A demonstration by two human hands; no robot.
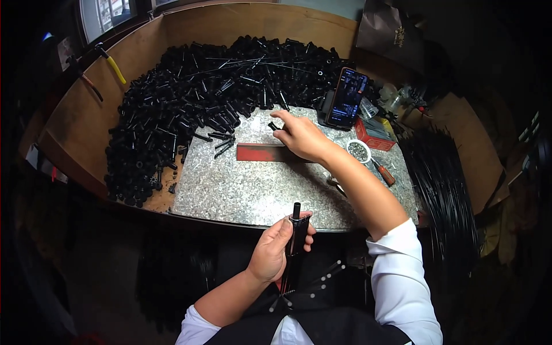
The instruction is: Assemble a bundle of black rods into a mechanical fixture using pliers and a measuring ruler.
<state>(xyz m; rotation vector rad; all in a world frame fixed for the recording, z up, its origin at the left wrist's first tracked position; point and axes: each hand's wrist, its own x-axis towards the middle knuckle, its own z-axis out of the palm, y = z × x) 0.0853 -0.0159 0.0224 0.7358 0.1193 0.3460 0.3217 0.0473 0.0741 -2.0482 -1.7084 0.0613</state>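
My left hand point(271, 250) is wrapped round a folded black umbrella frame point(297, 233), just off the near edge of the worktop. Its short black tube end points up, and thin ribs with pale tips spread out below, over my lap. Stretched over the slab, my right hand point(305, 137) has a small black tubular part point(273, 126) between thumb and index finger. Beneath that hand lies a red and dark bar point(259, 152), partly covered by the hand. Several loose black pins point(223, 148) are scattered left of the bar.
A large heap of black plastic parts point(172, 109) fills the back and left of the speckled slab point(230, 190), inside a wooden surround. At right stand a phone point(348, 98), a red box point(376, 135), a white bowl point(359, 150), a screwdriver point(384, 172) and thin black rods point(443, 184).
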